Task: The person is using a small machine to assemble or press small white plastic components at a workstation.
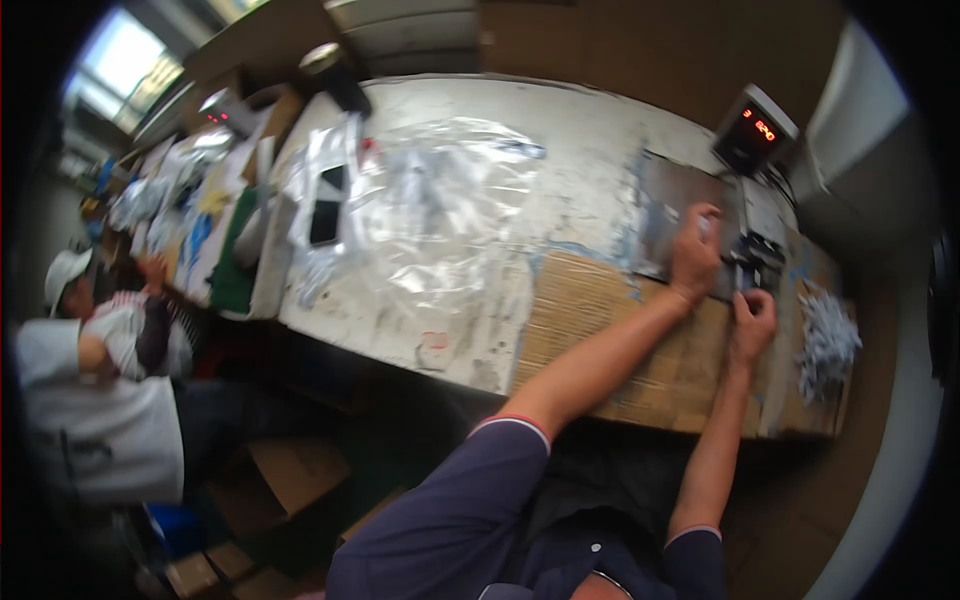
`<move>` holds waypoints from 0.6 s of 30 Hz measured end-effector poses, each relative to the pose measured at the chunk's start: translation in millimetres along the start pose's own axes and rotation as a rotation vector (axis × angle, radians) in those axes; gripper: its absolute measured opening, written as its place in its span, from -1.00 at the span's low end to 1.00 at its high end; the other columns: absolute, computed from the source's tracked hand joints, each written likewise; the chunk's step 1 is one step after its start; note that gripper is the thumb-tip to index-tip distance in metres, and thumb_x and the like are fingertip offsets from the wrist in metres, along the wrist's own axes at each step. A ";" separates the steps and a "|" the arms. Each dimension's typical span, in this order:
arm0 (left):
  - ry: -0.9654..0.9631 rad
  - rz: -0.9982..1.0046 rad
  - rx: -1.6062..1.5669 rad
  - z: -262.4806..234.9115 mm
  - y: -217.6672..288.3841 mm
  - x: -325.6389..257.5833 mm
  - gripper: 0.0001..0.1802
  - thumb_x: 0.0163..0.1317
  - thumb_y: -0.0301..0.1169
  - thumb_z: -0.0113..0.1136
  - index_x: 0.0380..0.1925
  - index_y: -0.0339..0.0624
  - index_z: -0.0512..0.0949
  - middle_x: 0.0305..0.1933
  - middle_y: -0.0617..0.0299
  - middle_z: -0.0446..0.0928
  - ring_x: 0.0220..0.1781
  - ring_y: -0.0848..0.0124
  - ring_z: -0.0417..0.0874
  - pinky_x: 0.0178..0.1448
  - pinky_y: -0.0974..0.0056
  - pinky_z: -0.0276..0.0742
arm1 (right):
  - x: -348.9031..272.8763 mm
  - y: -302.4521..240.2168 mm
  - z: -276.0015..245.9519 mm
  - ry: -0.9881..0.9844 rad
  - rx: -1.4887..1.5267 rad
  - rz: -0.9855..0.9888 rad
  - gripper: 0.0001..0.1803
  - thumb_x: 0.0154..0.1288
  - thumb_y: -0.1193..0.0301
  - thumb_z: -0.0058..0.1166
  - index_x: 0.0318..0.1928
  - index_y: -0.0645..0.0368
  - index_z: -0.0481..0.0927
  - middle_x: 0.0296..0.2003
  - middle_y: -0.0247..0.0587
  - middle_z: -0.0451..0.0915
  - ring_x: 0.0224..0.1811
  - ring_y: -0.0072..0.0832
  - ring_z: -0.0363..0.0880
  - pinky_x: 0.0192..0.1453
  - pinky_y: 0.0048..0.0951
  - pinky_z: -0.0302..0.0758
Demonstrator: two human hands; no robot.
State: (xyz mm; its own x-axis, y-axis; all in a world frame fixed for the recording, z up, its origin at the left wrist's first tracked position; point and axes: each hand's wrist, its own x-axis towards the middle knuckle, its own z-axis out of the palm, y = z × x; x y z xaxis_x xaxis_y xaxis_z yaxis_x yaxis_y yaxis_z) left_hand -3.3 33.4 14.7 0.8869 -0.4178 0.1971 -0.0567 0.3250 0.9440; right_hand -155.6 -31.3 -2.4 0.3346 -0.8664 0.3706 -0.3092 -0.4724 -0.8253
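My left hand (695, 255) is over a dark metal plate (660, 215) at the right of the table. Its fingers curl round a small pale thing (706, 228), whose kind I cannot make out. To its right, my right hand (752, 325) is closed in a pinch just below a small black device (757, 250). A narrow pale strip shows at the right fingertips; it is too small to name. A flat brown cardboard sheet (580, 310) lies under my left forearm.
A box with a lit red display (755, 130) stands at the back right. White shreds (828, 345) are heaped at the right edge. Clear plastic bags (440, 220) and a black phone-like slab (325, 220) lie left. A capped person (110, 330) sits at another table.
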 end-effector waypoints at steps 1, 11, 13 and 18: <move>0.089 0.084 0.072 -11.9 -5.7 11.2 -0.75 0.56 -0.25 0.06 0.06 -0.15 0.49 -0.48 0.25 0.49 -0.45 0.49 0.51 -0.31 0.29 0.48 | 1.1 -22.7 11.6 -0.035 0.019 0.026 -0.85 0.17 0.50 0.37 -0.32 0.20 0.61 -0.46 -0.40 0.57 -0.41 -0.59 0.48 -0.26 -0.46 0.48; 0.049 0.087 -0.122 7.1 -9.5 9.7 -0.80 0.53 -0.27 0.17 -0.13 -0.18 0.52 -0.49 0.39 0.43 -0.56 0.62 0.37 -0.50 0.46 0.32 | 14.5 -22.8 -4.9 0.031 0.089 0.200 -0.81 0.05 0.53 0.39 -0.42 0.19 0.57 -0.53 -0.50 0.53 -0.48 -0.73 0.42 -0.37 -0.60 0.40; 0.047 0.034 -0.098 2.5 -5.1 5.5 -0.78 0.51 -0.26 0.18 -0.15 -0.20 0.55 -0.43 0.37 0.48 -0.48 0.60 0.40 -0.39 0.42 0.37 | 11.7 -21.7 -2.8 0.065 0.080 0.201 -0.81 0.05 0.54 0.39 -0.43 0.19 0.57 -0.53 -0.50 0.52 -0.49 -0.73 0.41 -0.37 -0.60 0.39; 0.045 -0.001 -0.019 -2.3 1.7 4.6 -0.76 0.48 -0.24 0.19 -0.18 -0.21 0.59 -0.39 0.35 0.53 -0.40 0.56 0.44 -0.29 0.38 0.43 | 8.4 -19.4 4.0 0.144 0.083 0.184 -0.81 0.05 0.54 0.38 -0.45 0.19 0.55 -0.53 -0.49 0.50 -0.49 -0.72 0.39 -0.37 -0.58 0.38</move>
State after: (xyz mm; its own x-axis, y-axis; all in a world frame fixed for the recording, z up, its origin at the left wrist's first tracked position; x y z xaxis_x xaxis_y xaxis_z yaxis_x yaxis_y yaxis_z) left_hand 1.8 34.0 16.5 0.9067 -0.3794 0.1839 -0.0478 0.3410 0.9388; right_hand -143.3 -28.8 15.0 0.1478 -0.9534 0.2629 -0.2766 -0.2951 -0.9146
